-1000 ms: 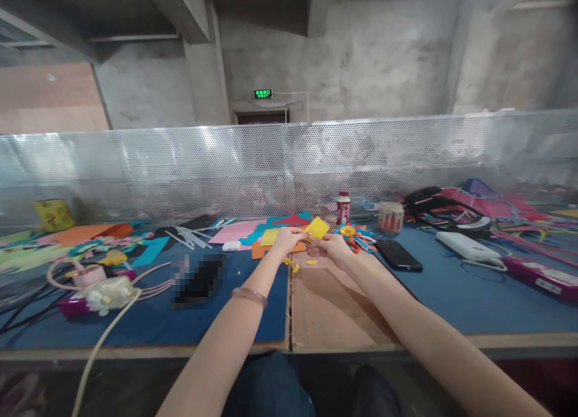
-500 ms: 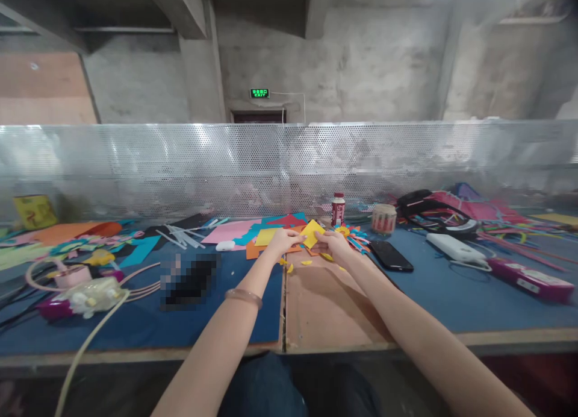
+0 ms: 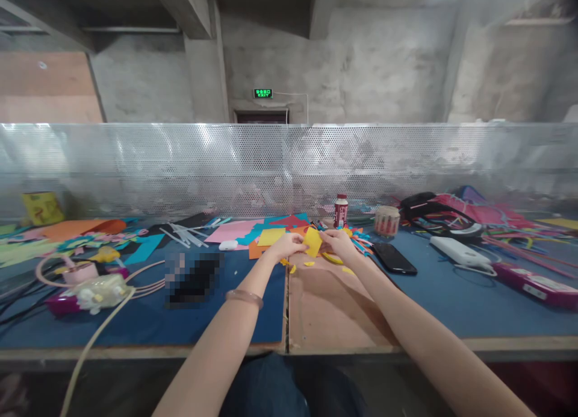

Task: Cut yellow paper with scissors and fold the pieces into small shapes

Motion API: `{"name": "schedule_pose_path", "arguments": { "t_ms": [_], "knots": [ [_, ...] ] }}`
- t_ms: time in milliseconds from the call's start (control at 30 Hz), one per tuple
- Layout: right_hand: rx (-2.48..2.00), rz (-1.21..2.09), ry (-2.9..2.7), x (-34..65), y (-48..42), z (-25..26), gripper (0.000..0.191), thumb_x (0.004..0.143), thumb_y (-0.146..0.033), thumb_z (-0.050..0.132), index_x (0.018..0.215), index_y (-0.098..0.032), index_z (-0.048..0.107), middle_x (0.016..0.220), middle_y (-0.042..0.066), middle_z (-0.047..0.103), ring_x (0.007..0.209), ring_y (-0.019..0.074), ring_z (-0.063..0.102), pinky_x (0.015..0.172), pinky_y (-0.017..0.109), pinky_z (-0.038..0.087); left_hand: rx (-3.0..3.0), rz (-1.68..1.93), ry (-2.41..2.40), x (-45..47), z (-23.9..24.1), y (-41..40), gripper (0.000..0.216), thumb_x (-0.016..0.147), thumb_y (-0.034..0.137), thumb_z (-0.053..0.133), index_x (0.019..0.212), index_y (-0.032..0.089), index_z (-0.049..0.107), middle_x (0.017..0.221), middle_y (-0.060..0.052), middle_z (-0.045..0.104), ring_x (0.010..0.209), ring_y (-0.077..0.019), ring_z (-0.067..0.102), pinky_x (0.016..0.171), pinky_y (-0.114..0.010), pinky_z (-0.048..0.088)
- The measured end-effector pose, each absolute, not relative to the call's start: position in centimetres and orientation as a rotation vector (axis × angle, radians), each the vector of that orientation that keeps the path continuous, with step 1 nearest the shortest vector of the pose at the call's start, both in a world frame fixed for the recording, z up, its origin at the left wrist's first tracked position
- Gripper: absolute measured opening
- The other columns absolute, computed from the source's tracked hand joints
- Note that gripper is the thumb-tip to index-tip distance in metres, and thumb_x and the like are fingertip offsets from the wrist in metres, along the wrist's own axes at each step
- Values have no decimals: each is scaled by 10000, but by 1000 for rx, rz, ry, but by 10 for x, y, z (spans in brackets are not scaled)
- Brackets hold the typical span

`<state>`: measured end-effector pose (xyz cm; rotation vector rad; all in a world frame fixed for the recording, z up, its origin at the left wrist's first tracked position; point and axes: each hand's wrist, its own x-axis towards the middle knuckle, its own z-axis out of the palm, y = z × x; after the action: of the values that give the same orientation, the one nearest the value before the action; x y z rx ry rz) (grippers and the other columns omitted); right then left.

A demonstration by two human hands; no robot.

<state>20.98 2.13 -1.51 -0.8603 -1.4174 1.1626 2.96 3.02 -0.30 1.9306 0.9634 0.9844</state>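
Note:
Between my two hands a small yellow piece of paper [image 3: 312,242] is held up over the table. My left hand [image 3: 289,246] pinches its left side, fingers closed. On the opposite edge, my right hand [image 3: 338,243] grips the same piece. Small yellow paper scraps [image 3: 309,264] lie on the bare board below. Behind my left hand rests a flat yellow sheet [image 3: 271,237] on top of orange paper [image 3: 255,252]. Just beyond my right hand is a pile of blue and orange paper strips [image 3: 360,241], partly hidden by the hand.
A black phone [image 3: 394,258] lies right of my right hand. Behind stand a red-capped bottle [image 3: 341,211] and a round container [image 3: 386,221]. Power strips [image 3: 535,285] with cables [image 3: 97,338] sit on both sides. A perforated metal screen [image 3: 180,170] closes off the back.
The yellow paper has been turned to a more upright angle and lowered slightly, with both hands still on it. The whole view has shifted a little.

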Motion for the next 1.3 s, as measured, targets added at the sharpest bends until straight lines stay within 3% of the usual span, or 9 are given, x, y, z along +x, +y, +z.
{"name": "schedule_pose_path", "arguments": {
  "t_ms": [133, 267, 433, 600, 733, 1000, 1133, 1300],
  "knots": [
    [-873, 952, -1623, 211, 26, -12, 299, 704, -461, 553, 731, -167, 603, 609, 18, 631, 583, 181, 613, 595, 307, 505, 1929, 991, 806, 38, -2, 30, 300, 603, 357, 658, 782, 117, 641, 703, -51, 628, 635, -141, 550, 601, -246, 414],
    [-1219, 367, -1675, 223, 33, -13, 406, 841, -443, 322, 833, -150, 603, 763, 69, 642, 736, 185, 595, 702, 298, 452, 1915, 1259, 922, 37, 3, 31, 287, 643, 363, 621, 780, 113, 652, 785, -75, 653, 738, -178, 572, 679, -274, 417],
    [-1932, -248, -1966, 241, 38, -32, 394, 739, -448, 545, 896, -95, 619, 1064, 197, 546, 1059, 316, 439, 855, 383, 344, 1849, 1409, 1055, 31, 6, 32, 306, 667, 395, 595, 789, 120, 648, 783, -67, 655, 696, -165, 566, 612, -252, 408],
    [-2025, -281, -2044, 243, 45, -41, 444, 784, -472, 473, 987, -98, 602, 1169, 207, 468, 1091, 319, 409, 880, 389, 312, 1765, 1391, 1041, 36, 6, 32, 276, 757, 358, 502, 863, 114, 573, 713, -77, 638, 564, -138, 571, 441, -209, 350],
    [-1970, -313, -2177, 244, 49, -40, 478, 807, -453, 438, 1014, -43, 571, 1113, 238, 496, 1045, 317, 450, 861, 368, 327, 1721, 1320, 1026, 41, 8, 28, 209, 806, 322, 438, 826, 129, 516, 609, -60, 613, 483, -128, 560, 407, -201, 330],
    [-1772, -498, -2081, 248, 42, -31, 280, 830, -284, 423, 940, -58, 548, 960, 219, 567, 920, 289, 540, 783, 345, 379, 1584, 1428, 1130, 42, 11, 28, 147, 846, 290, 369, 786, 167, 422, 562, -18, 561, 442, -114, 526, 402, -205, 330],
    [-1679, -117, -1885, 253, 43, -19, 310, 706, -309, 598, 896, -74, 532, 865, 172, 588, 839, 260, 556, 707, 319, 409, 1490, 1514, 1136, 41, 10, 32, 131, 840, 292, 387, 804, 170, 416, 568, 0, 524, 463, -106, 520, 440, -213, 373],
    [-1360, 398, -1835, 262, 44, -17, 146, 663, -232, 597, 771, -150, 543, 672, 5, 559, 621, 130, 526, 557, 232, 426, 1503, 1488, 1170, 39, 10, 32, 146, 832, 309, 389, 860, 168, 412, 595, -9, 551, 444, -110, 521, 425, -214, 350]
  ]
}}
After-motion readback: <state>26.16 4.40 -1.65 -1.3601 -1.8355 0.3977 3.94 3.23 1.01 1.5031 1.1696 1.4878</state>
